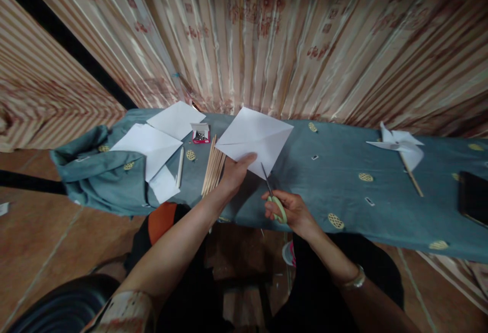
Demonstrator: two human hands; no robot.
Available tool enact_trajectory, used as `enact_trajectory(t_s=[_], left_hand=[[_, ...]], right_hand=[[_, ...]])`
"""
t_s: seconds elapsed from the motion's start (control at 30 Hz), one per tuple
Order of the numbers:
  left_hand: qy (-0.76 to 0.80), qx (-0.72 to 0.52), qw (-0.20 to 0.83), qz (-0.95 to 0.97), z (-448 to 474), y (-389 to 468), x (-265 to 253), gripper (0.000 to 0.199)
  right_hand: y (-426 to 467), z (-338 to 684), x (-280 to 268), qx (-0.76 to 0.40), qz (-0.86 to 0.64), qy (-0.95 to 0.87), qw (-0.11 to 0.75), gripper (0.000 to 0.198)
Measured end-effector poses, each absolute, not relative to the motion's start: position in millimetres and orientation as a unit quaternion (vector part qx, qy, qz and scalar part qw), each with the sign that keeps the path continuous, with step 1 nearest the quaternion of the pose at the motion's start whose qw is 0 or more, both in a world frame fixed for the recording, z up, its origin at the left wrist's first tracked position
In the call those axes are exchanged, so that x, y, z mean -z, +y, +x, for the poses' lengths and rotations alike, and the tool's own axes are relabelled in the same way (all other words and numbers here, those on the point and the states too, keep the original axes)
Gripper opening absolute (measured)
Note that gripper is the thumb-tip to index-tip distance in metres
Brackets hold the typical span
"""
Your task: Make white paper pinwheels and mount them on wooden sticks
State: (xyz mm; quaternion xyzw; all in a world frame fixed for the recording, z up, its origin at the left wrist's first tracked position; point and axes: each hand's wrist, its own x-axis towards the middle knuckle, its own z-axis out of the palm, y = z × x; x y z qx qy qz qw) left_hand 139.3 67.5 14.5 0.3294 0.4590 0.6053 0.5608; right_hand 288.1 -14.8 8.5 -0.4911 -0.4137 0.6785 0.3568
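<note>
Blue-green, patterned, cloth-covered table (328, 165) | left hand (237, 173) pinching white square paper sheet (259, 132) above it | right hand (288, 209) gripping green-handled metal scissors (273, 199), blades pointing away, at sheet's near corner

Patterned beige curtain (282, 33) behind long table (335, 152) under blue-green cloth; brown tiled floor (30, 236).

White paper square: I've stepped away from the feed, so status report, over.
Left hand pinching white paper square. Right hand holding green-handled scissors, blades at paper's near corner. Wooden sticks by left hand, clear of blades.
</note>
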Motion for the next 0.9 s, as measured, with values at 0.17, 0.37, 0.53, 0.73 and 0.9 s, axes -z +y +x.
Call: enact_trajectory(t_s=[0.17,0.37,0.53,0.73,0.9], left_hand=[[0.455,-0.609,0.55,0.346,139.3,66.5,-14.0,0.045],[0.445,-0.598,0.563,0.355,141.9,61.9,-15.0,0.043],[0.448,-0.6,0.563,0.351,141.9,61.5,-15.2,0.045],[0.435,-0.606,0.565,0.352,141.3,62.0,-13.1,0.046],[0.443,-0.589,0.573,0.358,144.0,60.2,-12.1,0.046]], right_hand=[[-15.0,288.3,-8.3,-0.677,-0.494,-0.412,0.357,0.04],[-13.7,288.8,-9.1,-0.671,-0.493,-0.417,0.364,0.043],[-12.8,287.6,-9.4,-0.678,-0.494,-0.405,0.363,0.044],[-12.6,287.8,-8.2,-0.678,-0.497,-0.4,0.365,0.046],[-11.8,289.3,-7.2,-0.664,-0.499,-0.416,0.371,0.047]])
